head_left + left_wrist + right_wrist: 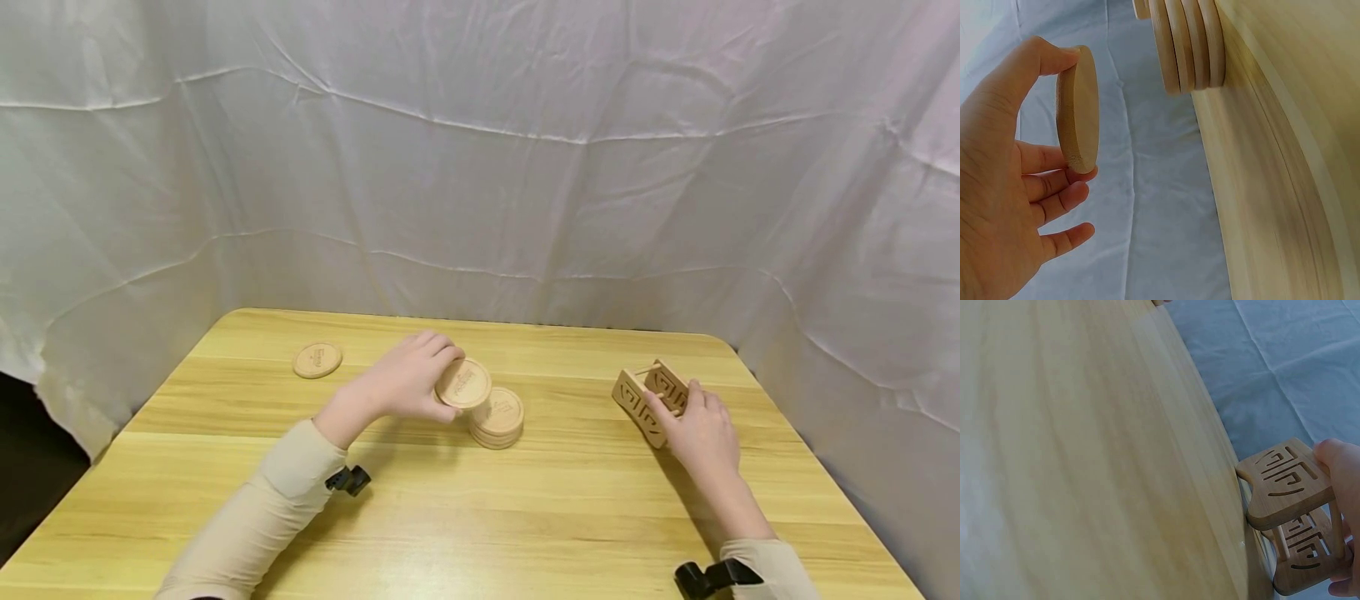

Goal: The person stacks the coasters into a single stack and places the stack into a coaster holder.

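My left hand [408,379] pinches a round wooden coaster [464,383] by its rim, between thumb and fingers. In the left wrist view this coaster [1087,112] is raised off the table, clear of the coasters beside it. Just right of it in the head view is a stack of several matching coasters [498,421], the top one carved with a pattern. On the right, my right hand [705,433] grips a wooden coaster holder [636,408] with two cut-out side panels joined by rods. The right wrist view shows the holder [1288,487] tilted, thumb on one panel; some fingers are hidden.
Another round coaster [317,360] lies flat at the far left of the wooden table [540,517]. A white curtain [480,192] hangs behind the table and along its sides. Small black devices [348,480] are strapped at both wrists.
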The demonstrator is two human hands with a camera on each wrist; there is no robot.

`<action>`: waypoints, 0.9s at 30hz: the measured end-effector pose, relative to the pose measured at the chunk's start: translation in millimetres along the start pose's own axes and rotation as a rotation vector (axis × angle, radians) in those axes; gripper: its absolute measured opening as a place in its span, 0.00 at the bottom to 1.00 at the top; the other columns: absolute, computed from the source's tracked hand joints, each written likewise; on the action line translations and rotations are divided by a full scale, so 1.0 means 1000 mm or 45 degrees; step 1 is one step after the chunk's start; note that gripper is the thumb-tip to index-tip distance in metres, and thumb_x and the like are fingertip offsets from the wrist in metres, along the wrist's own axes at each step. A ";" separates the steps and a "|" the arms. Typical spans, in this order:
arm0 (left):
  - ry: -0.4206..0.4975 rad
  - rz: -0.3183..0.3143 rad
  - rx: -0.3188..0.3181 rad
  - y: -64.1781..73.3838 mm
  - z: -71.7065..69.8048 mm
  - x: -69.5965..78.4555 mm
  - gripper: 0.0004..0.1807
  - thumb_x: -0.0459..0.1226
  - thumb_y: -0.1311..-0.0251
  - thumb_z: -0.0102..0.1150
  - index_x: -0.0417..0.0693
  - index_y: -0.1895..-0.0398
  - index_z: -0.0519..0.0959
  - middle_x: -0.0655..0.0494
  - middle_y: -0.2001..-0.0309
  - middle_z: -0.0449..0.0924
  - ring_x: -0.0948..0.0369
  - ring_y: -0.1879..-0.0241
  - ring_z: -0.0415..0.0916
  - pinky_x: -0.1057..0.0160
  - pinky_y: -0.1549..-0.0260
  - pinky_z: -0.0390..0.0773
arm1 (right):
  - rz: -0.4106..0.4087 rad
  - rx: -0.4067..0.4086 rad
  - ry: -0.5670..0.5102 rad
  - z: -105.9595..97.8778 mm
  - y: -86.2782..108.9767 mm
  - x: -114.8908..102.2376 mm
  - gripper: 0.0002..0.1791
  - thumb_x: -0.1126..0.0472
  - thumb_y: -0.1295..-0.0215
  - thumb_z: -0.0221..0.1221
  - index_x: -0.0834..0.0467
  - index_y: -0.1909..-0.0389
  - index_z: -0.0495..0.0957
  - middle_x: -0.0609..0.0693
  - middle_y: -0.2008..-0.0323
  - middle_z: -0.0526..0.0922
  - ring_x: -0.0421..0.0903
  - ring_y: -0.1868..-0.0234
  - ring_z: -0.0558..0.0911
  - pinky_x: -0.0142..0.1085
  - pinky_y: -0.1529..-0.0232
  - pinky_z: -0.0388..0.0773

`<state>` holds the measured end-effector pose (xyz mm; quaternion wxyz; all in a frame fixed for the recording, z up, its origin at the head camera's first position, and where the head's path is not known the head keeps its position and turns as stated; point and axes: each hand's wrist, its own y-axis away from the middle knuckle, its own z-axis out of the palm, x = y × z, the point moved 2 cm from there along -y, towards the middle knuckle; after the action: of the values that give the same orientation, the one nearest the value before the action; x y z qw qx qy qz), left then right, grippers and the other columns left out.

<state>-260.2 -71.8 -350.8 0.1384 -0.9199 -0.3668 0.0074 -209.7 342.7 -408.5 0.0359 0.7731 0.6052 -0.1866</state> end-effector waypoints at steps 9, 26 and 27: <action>-0.032 0.045 -0.060 -0.013 0.009 0.014 0.44 0.62 0.59 0.64 0.45 0.40 0.72 0.53 0.45 0.74 0.56 0.44 0.68 0.52 0.40 0.70 | 0.007 -0.005 0.004 0.000 0.001 0.000 0.56 0.26 0.35 0.41 0.73 0.28 0.50 0.80 0.36 0.59 0.75 0.36 0.61 0.67 0.38 0.61; -0.008 0.057 -0.158 -0.026 0.020 0.030 0.46 0.63 0.57 0.64 0.46 0.37 0.71 0.53 0.42 0.73 0.57 0.41 0.67 0.53 0.37 0.68 | 0.022 -0.014 0.000 -0.001 0.002 0.001 0.56 0.26 0.35 0.40 0.72 0.28 0.49 0.79 0.35 0.59 0.75 0.35 0.61 0.67 0.38 0.62; -0.010 0.057 -0.159 -0.027 0.021 0.031 0.46 0.63 0.57 0.63 0.46 0.37 0.70 0.53 0.42 0.73 0.57 0.41 0.66 0.54 0.36 0.68 | 0.021 -0.016 0.000 -0.001 0.002 0.001 0.56 0.26 0.35 0.40 0.72 0.28 0.49 0.79 0.35 0.59 0.75 0.36 0.61 0.68 0.38 0.62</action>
<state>-258.3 -27.4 -361.5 0.0791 -0.9347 -0.3465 -0.0089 -207.4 343.3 -408.4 0.0424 0.7778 0.5999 -0.1825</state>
